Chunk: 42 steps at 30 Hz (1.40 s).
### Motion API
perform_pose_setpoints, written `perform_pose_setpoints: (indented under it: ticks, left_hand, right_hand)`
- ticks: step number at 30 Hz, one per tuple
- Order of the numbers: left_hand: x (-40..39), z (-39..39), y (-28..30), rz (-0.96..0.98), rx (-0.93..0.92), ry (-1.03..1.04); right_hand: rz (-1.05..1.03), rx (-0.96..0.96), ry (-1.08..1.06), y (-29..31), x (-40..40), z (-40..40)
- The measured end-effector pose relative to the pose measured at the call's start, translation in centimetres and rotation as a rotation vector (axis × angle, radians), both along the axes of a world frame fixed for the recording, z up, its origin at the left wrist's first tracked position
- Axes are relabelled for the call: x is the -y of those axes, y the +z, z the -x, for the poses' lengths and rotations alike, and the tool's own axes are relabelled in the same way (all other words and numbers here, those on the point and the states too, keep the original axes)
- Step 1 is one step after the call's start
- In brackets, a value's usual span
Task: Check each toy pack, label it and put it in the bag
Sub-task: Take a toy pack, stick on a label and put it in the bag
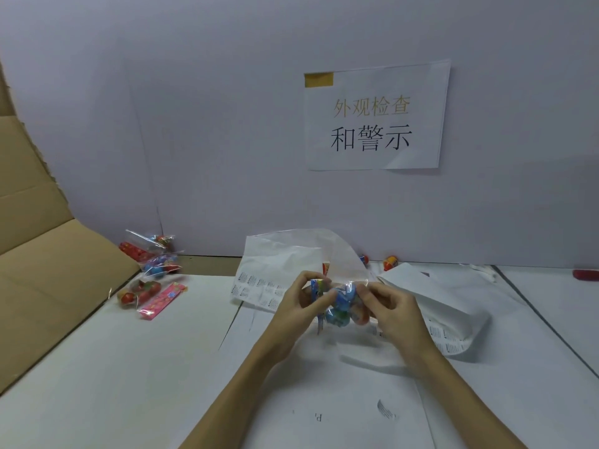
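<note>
White table mostly bare near front edge; left hand and right hand both pinch toy pack above center, bag just right, spare packs far left by cardboard.

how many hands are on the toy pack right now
2: the left hand pinches the toy pack on its left side, the right hand pinches its right side.

toy pack between both hands above the table, bag right, more packs far left, sign behind
</note>
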<state>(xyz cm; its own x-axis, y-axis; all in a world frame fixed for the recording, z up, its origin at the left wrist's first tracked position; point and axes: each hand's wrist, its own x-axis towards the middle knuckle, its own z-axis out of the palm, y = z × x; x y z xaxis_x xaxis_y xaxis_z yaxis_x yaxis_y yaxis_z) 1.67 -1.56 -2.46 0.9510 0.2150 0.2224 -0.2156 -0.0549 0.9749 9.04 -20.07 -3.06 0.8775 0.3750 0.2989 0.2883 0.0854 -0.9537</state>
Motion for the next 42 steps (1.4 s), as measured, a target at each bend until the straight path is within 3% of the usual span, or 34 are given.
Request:
perform_pose_setpoints:
  ticks: [11, 13, 17, 22, 25, 28, 29, 33, 36, 39, 42]
  left_hand:
    - [-0.2, -0.6, -0.1, -0.125, 0.028, 0.168]
    - [-0.1, -0.8, -0.2, -0.141, 0.041, 0.206]
    - [-0.7, -1.1, -0.6, -0.270, 0.125, 0.311]
    - [-1.2, -1.2, -1.2, -0.561, 0.221, 0.494]
    - [-0.9, -0.9, -0.5, -0.362, 0.112, 0.446]
    - [-0.3, -0.7, 0.6, 0.213, -0.102, 0.173]
    - [-0.3, -0.8, 0.7, 0.298, -0.118, 0.159]
    - [-0.7, -0.7, 0.5, 0.321, -0.143, 0.234]
    - [-1.6, -0.5, 0.6, 0.463, -0.173, 0.045]
    - [-1.4, -0.4, 0.5, 0.400, -0.158, -0.128]
    - [-1.1, -0.7, 0.2, 0.353, -0.131, -0.108]
  right_hand:
    - [-0.301, -0.532, 0.138, 0.6, 0.6, -0.5]
    - [-0.256, -0.437, 0.092, 0.8, 0.5, -0.2]
    - [0.081, 0.094, -0.212, 0.6, 0.6, 0.0]
    - [0.054, 0.120, -0.187, 0.3, 0.5, 0.6]
    - [-0.046, 0.093, -0.114, 0.4, 0.3, 0.6]
    - [-0.076, 0.095, -0.038, 0.3, 0.4, 0.4]
    - [-0.052, 0.105, -0.012, 0.3, 0.5, 0.4]
    - [0.019, 0.043, 0.058, 0.3, 0.1, 0.3]
    - [-0.109, -0.148, 0.058, 0.6, -0.5, 0.8]
    - [-0.059, -0.224, 0.071, 0.8, -0.4, 0.9]
    - [-0.020, -0.243, 0.062, 0.8, -0.4, 1.2]
